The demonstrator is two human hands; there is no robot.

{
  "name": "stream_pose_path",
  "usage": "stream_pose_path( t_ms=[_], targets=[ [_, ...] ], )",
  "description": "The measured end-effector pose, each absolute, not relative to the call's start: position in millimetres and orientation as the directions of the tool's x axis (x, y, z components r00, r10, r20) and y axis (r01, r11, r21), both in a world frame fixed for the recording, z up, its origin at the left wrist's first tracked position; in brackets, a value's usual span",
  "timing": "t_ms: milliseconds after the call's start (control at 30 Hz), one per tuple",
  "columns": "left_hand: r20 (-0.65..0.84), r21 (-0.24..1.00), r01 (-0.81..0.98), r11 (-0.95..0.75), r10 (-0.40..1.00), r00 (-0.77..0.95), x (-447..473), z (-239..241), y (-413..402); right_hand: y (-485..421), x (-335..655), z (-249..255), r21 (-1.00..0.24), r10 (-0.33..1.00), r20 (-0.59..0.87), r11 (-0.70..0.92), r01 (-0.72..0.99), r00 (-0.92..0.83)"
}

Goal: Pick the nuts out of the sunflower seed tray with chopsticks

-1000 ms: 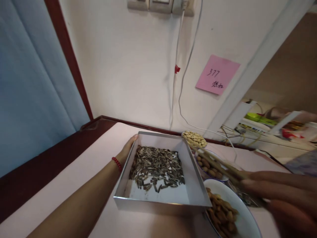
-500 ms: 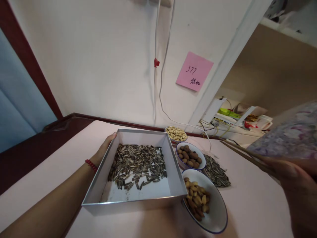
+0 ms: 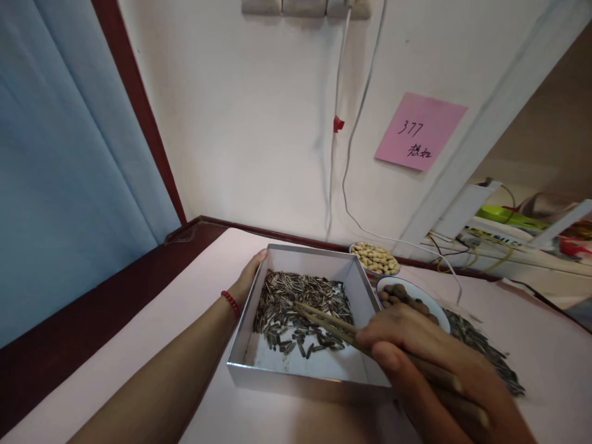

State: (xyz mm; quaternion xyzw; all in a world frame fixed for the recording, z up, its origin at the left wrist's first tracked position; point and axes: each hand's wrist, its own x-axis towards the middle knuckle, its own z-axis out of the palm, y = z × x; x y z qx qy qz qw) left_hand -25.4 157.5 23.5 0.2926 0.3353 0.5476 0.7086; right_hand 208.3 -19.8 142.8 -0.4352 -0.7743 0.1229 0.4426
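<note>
My left hand [image 3: 250, 279] grips the left wall of a silver-edged white box [image 3: 309, 377]. Inside the box, sunflower seeds [image 3: 300, 296] are spread over much of the bottom. My right hand [image 3: 430, 361] is closed around a pair of wooden chopsticks [image 3: 330, 320], whose tips reach down among the seeds. Behind that hand a bowl of round brown nuts [image 3: 439, 308] is partly covered. A heap of sunflower seeds [image 3: 485, 351] lies on the table to the right of it.
At the back a bowl of peanuts [image 3: 375, 258] stands by the wall. A white cable [image 3: 402, 235] runs down the wall onto the table [image 3: 213, 271]. A pink note [image 3: 420, 131] is stuck to the wall, and a blue curtain [image 3: 69, 154] hangs at the left.
My right hand has come in from the right with the chopsticks, and their tips are now in the box. The almond bowl is now hidden behind my hand. The view has turned left.
</note>
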Motion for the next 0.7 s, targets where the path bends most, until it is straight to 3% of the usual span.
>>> stream_pose_path(
  t_ms=[100,233,500,700],
  targets=[
    [-0.168,0.774,-0.58,0.255,0.965,0.2,-26.2,21.9,156.9,-8.0,207.1,131.7,-0.622,0.833,0.465,0.548,0.559,-0.299],
    [-0.169,0.767,-0.582,0.271,0.96,0.224,-26.7,20.6,156.8,1.3,208.4,114.7,-0.652,0.852,0.422,0.522,0.55,-0.309],
    [-0.148,0.763,-0.588,0.269,0.958,0.245,-28.1,19.1,155.9,5.1,203.4,106.9,-0.676,0.871,0.377,0.491,0.549,-0.315],
    [-0.177,0.757,-0.585,0.293,0.953,0.247,-27.2,17.9,157.2,6.4,202.5,107.4,-0.69,0.865,0.42,0.502,0.522,-0.276]
  ],
)
